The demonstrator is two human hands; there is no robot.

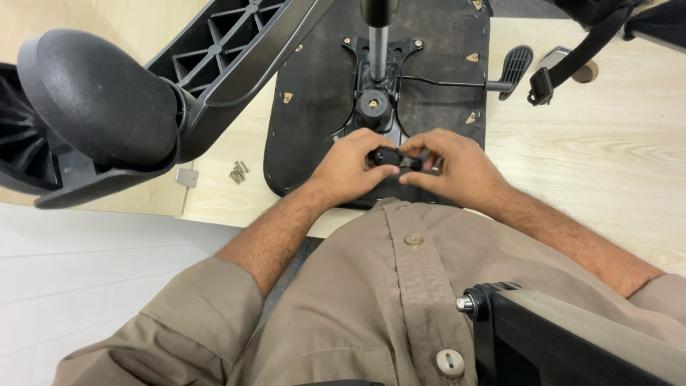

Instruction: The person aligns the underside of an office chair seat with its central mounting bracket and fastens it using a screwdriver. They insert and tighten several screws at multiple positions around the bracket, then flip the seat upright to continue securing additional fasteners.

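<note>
Knob [389, 155] crosswise between both hands

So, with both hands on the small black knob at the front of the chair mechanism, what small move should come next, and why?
Probably keep turning the black knob into the mechanism plate: left hand and right hand pinch it from both sides, and it appears not fully seated.

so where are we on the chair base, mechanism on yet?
Done, by the look of it: the metal mechanism plate lies on the upturned seat underside, gas cylinder standing in it, lever sticking out right. In hand: left hand and right hand pinch a small black part at the plate's near edge. Left: loose screws lie unused on the table; the armrest lies detached.
</note>
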